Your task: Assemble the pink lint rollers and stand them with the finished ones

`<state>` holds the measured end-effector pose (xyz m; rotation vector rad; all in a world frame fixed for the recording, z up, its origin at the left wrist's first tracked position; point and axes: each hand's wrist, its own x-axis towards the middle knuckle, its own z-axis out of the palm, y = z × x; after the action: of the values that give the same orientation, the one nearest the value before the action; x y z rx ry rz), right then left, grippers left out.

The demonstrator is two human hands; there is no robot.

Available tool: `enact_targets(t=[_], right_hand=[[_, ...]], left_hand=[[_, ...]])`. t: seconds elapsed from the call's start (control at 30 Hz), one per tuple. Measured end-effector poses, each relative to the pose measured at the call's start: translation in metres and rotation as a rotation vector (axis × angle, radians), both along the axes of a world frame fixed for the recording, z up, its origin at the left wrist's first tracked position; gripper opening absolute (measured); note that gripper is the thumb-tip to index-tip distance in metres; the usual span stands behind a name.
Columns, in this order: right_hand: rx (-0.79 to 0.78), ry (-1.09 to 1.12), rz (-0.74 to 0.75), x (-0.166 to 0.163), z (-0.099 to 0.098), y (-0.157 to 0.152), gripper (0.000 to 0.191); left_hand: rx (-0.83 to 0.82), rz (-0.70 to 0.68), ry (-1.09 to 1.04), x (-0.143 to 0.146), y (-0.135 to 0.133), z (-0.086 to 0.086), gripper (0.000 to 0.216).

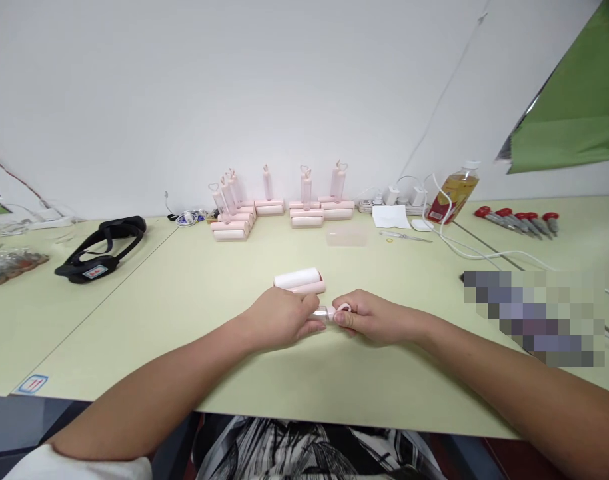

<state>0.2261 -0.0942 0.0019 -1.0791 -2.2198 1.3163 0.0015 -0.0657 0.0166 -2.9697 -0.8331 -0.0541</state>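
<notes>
Near the table's middle, my left hand [283, 315] closes around the clear shaft of a lint roller handle [323, 313]. Thumb and fingers of my right hand [367, 316] pinch the pink loop at the handle's right end. Just beyond my left hand lies a white sticky roll in a pale pink holder [299, 280]. Whether the handle joins this holder is hidden by my fingers. Farther back, several lint rollers [229, 227] rest on the table with their clear, loop-topped handles upright. A translucent pink cover [346, 235] lies to their right.
Metal tweezers [406, 236] lie behind my right hand, near a power strip with white cables [459, 250]. A drink bottle [453, 192] and several red-capped tools [517, 222] are at the back right. A black head strap [102, 250] lies left; a blurred-out object [534, 320] lies right.
</notes>
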Motion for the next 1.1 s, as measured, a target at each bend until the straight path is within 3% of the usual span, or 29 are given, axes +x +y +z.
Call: enact_targets(t=[0.57,0.73,0.83,1.0,1.1], right_hand=[[0.049,0.035,-0.096,-0.009,-0.008,-0.005,0.047],[-0.077,0.088,-0.076,-0.008,-0.006,-0.004,0.052],[-0.047,0.148,-0.143,-0.005,0.0,-0.001,0.054],[-0.074,0.282,-0.343,0.005,0.005,0.007,0.055],[-0.081,0.311,-0.381,0.01,0.005,0.011,0.048]], left_hand=[[-0.003,0.027,-0.031,0.0,-0.001,-0.004,0.035],[-0.023,0.047,-0.049,0.001,-0.002,-0.003,0.037],[-0.084,0.101,-0.179,0.002,-0.001,0.001,0.035],[-0.327,0.156,-0.637,-0.006,0.008,0.009,0.034],[-0.404,0.14,-0.861,-0.012,0.012,0.009,0.029]])
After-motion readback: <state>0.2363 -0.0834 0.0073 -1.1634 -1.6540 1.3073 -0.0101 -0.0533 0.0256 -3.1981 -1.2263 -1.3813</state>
